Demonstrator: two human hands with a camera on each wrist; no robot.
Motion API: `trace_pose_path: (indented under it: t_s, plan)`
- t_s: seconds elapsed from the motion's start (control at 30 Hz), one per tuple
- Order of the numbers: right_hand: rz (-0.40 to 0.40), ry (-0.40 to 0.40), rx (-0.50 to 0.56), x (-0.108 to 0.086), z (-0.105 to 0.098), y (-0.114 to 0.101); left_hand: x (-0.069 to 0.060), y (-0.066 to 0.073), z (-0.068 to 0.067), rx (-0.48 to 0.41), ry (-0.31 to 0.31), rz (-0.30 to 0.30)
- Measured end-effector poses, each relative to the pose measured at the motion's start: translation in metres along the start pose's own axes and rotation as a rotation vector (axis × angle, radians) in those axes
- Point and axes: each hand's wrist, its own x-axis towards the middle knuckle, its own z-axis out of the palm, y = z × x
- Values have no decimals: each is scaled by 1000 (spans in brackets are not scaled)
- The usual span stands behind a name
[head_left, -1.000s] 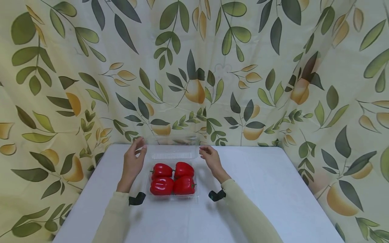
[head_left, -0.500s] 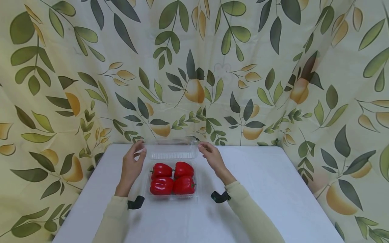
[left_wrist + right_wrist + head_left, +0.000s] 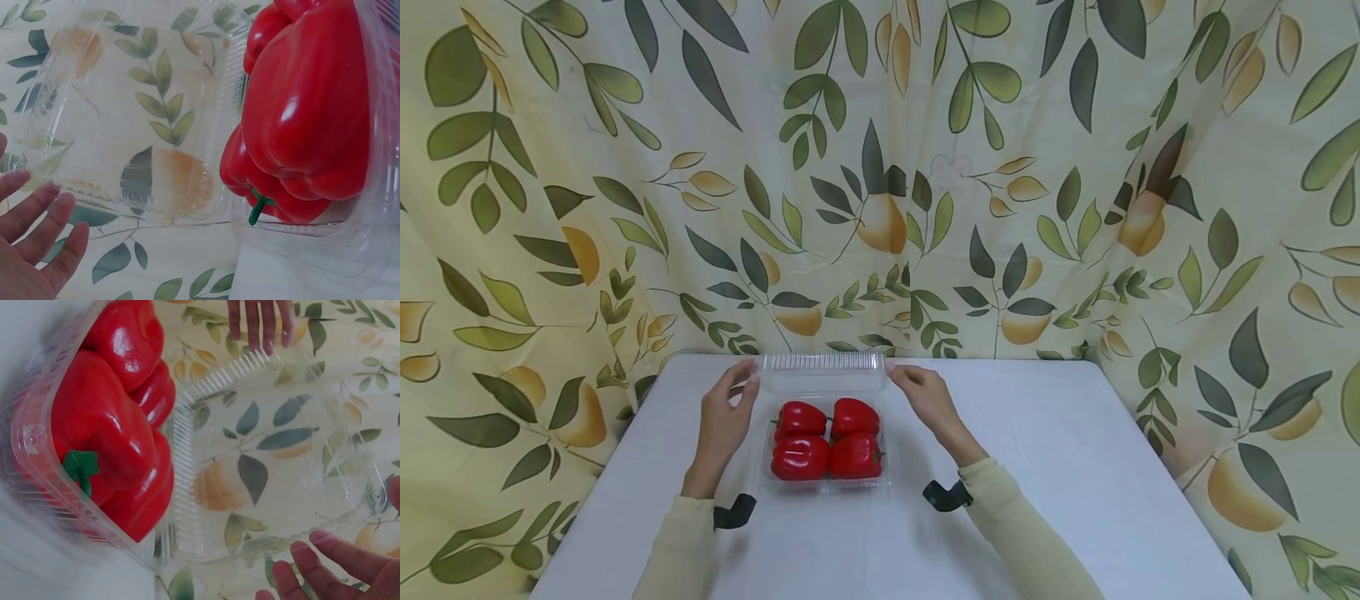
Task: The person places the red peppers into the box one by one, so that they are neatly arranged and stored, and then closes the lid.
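Note:
A clear plastic clamshell box (image 3: 890,478) holds several red bell peppers (image 3: 800,459), some showing green stems. Its hinged lid (image 3: 823,382) stands raised behind the peppers. At the lid's left edge is my left hand (image 3: 722,414); in the left wrist view its fingers (image 3: 55,219) are spread and fairly straight, with a fingertip by the lid's corner. My right hand (image 3: 928,404) is at the opposite edge. The right wrist view has its fingertips (image 3: 318,537) along the lid's rim and its thumb, partly out of frame, near a corner.
The box sits on a white-covered table (image 3: 1037,500). A curtain (image 3: 1075,208) printed with leaves and fruit hangs behind the table's far edge and along both sides. Dark wrist cameras (image 3: 946,496) stick inward from both wrists.
Both hands have come up to the lid's sides, and the lid has changed its tilt: its top edge now appears lower, with the ribbed strip along it. The peppers have stayed put.

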Motion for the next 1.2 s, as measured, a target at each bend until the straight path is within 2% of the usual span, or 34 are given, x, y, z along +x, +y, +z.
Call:
trace_pose_path:
  t_s: [0.23, 0.37, 0.7, 0.87, 1.2]
  plan:
    - [-14, -5, -13, -7, 2, 5, -6, -2, -3, 27, 6, -24]
    - [-17, -12, -27, -12, 2, 9, -9, -3, -4, 41, -24, -39]
    - [-37, -27, -38, -21, 2, 15, -17, -3, -6, 46, -111, -125]
    - [-65, -11, -43, -22, 3, 19, -19, -5, -5, 45, -142, -126]
    - [-37, -25, 5, -23, 5, 32, -24, -13, 0, 18, -160, -126]
